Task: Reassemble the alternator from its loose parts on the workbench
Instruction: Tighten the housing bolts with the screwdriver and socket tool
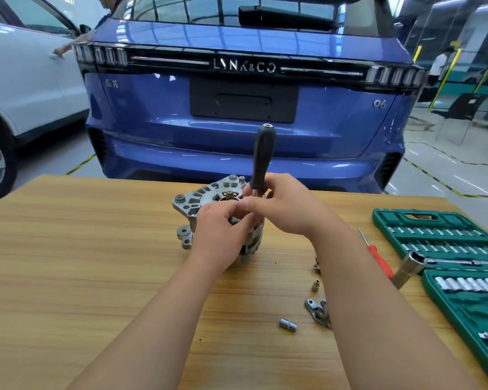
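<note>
A grey metal alternator (206, 197) stands on the wooden workbench (82, 249), its slotted end plate facing up. My left hand (223, 229) grips the near side of its body, fingers curled round it. My right hand (282, 204) holds the lower end of a black-handled driver (262, 156) that stands nearly upright over the alternator's right edge. The driver's tip is hidden behind my fingers.
Loose parts lie to the right: a small socket (288, 325), a metal bracket (319, 309), a small sleeve (315, 285). A red screwdriver (376, 256), a spark plug socket (407, 267) and an open green socket case (462, 266) sit at the right. A blue car (237, 88) stands behind the bench.
</note>
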Demonstrator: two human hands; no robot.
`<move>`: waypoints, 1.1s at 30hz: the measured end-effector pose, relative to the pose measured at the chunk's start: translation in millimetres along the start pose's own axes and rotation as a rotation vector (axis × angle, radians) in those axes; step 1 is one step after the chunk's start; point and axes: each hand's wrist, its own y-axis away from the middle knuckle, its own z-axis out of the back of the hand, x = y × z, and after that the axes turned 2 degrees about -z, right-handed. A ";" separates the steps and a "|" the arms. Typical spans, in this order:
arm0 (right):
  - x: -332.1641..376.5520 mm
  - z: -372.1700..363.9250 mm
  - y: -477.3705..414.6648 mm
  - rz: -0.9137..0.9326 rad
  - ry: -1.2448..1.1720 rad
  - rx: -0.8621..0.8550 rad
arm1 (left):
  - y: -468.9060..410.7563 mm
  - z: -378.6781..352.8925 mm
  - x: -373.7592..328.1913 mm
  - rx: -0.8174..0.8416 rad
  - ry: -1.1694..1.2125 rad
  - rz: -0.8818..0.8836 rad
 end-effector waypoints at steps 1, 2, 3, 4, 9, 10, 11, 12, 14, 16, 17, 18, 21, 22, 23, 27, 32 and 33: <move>0.1 2.5 0.9 0.007 -0.016 0.028 | 0.0 1.9 1.5 0.011 -0.017 -0.035; -0.2 2.5 0.6 0.010 -0.025 0.032 | 1.0 3.9 3.3 0.025 -0.035 -0.066; 0.4 0.1 -0.3 0.006 -0.021 0.017 | 2.2 4.6 4.6 0.033 -0.049 -0.072; 2.2 -3.4 -1.1 -0.003 -0.008 -0.004 | 3.0 3.9 5.5 0.034 -0.048 -0.053; 3.4 -3.0 1.0 -0.029 -0.033 -0.032 | 1.5 -5.0 0.0 -0.102 0.048 0.049; 2.2 0.2 2.6 -0.019 -0.046 -0.013 | 1.3 -4.7 0.0 -0.113 0.031 0.029; 0.8 1.1 3.5 -0.008 -0.056 -0.001 | 1.7 -4.4 0.8 -0.114 0.015 0.008; -1.3 -0.9 3.6 0.006 -0.062 -0.013 | 1.9 -4.1 2.3 -0.108 0.002 -0.009; -5.8 -9.2 1.7 0.029 -0.034 -0.085 | 2.1 -4.1 3.5 -0.098 -0.030 -0.048; -10.6 -11.8 -0.1 0.038 -0.016 -0.105 | 2.5 -3.4 2.8 -0.099 -0.060 -0.076; -11.4 -7.6 -0.8 0.044 -0.063 -0.068 | 2.8 -2.9 1.8 -0.097 -0.071 -0.090; -10.4 -0.4 -2.5 0.051 -0.170 -0.007 | 2.8 -2.1 1.0 -0.089 -0.082 -0.093; 3.3 23.5 -20.8 0.125 -0.718 0.179 | -0.3 0.9 0.4 -0.047 -0.128 -0.111; 12.7 27.5 -28.7 0.156 -0.826 0.242 | -1.1 2.0 -0.9 -0.023 -0.144 -0.130; 25.2 28.6 -34.9 0.183 -0.871 0.308 | -1.3 3.7 -2.7 0.002 -0.153 -0.137; 52.0 14.4 -43.9 0.136 -0.869 0.363 | -2.6 10.7 -8.2 0.103 -0.166 -0.049; 61.7 -19.4 -29.1 0.038 -0.582 -0.563 | -11.1 -12.8 -37.8 0.049 0.024 0.093; 62.7 -21.6 -28.5 0.044 -0.530 -0.601 | -12.9 -19.0 -41.6 0.033 0.024 0.108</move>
